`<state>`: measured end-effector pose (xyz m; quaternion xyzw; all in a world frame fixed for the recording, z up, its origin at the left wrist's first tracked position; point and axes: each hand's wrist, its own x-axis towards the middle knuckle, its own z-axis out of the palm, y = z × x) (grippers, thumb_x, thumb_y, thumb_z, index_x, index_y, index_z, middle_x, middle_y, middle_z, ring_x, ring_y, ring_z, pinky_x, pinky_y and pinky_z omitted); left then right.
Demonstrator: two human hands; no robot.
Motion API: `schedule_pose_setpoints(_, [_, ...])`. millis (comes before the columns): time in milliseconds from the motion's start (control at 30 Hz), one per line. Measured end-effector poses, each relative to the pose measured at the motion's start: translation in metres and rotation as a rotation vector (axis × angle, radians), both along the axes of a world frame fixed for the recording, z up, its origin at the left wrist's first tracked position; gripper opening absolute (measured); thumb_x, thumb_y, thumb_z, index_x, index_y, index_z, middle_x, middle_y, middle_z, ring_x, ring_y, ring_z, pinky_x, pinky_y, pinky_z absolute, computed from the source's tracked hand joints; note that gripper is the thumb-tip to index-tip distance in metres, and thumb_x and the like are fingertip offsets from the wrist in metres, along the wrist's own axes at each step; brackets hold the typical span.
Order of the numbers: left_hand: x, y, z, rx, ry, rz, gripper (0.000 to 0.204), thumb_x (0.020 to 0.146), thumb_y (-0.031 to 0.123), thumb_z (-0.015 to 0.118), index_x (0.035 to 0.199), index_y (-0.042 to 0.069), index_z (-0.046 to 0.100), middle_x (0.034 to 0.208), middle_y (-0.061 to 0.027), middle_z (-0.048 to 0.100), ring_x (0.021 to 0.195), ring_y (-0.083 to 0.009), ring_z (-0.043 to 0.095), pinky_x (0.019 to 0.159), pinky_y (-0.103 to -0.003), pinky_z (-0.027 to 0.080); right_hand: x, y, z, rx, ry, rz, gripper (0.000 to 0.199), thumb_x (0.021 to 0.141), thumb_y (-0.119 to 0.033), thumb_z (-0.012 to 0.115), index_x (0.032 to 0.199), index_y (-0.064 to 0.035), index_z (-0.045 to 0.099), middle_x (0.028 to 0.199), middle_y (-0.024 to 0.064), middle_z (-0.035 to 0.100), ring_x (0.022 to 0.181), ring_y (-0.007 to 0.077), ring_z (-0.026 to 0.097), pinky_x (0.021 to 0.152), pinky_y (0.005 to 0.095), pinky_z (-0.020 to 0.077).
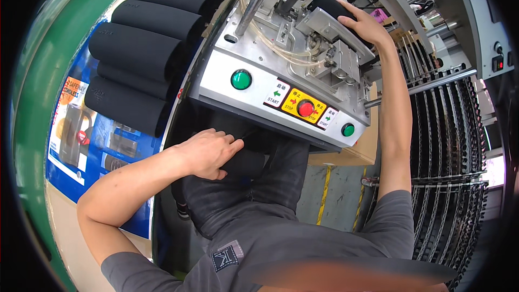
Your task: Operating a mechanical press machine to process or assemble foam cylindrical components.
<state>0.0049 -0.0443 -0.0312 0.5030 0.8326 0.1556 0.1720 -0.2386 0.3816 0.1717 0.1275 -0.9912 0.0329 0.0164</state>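
One black tube (326, 1) sits in the metal machine (216, 82), with the right hand (363, 25) laid on it, fingers spread. The left hand (210, 154) is half-curled over the lap; whether it holds anything, I cannot tell. This tube's turn seems under way, not finished. More black tubes (132, 48) lie lined up on the surface (64, 205); whether they are done or waiting is unclear.

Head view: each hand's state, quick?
Left hand: loosely curled; whether it holds anything cannot be told.
Right hand: open, resting on the black cylinder.
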Motion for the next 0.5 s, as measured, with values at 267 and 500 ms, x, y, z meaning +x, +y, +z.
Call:
schedule_pose_setpoints(267, [0.000, -0.003, -0.001, 0.007, -0.037, -0.007, 0.067, 0.079, 0.027, 0.096, 0.133, 0.001, 0.065, 0.112, -0.0171, 0.075, 0.104, -0.0360, 0.075, 0.104, -0.043, 0.057, -0.004, -0.003, 0.016, -0.056, -0.125, 0.023, 0.071, 0.103, -0.035, 0.072, 0.168, -0.0165, 0.049, 0.163, 0.0115, 0.060, 0.141, 0.0339, 0.063, 0.115, 0.0448, 0.0493])
schedule_pose_setpoints(500, [0.002, -0.001, -0.003, 0.047, -0.005, 0.003, 0.066, 0.076, 0.025, 0.095, 0.129, 0.001, 0.065, 0.108, -0.0162, 0.076, 0.101, -0.0369, 0.075, 0.101, -0.044, 0.057, -0.005, 0.005, 0.004, -0.050, -0.043, 0.076, 0.070, 0.100, -0.039, 0.075, 0.164, -0.0156, 0.055, 0.154, 0.0139, 0.068, 0.131, 0.0308, 0.067, 0.109, 0.0397, 0.0508])
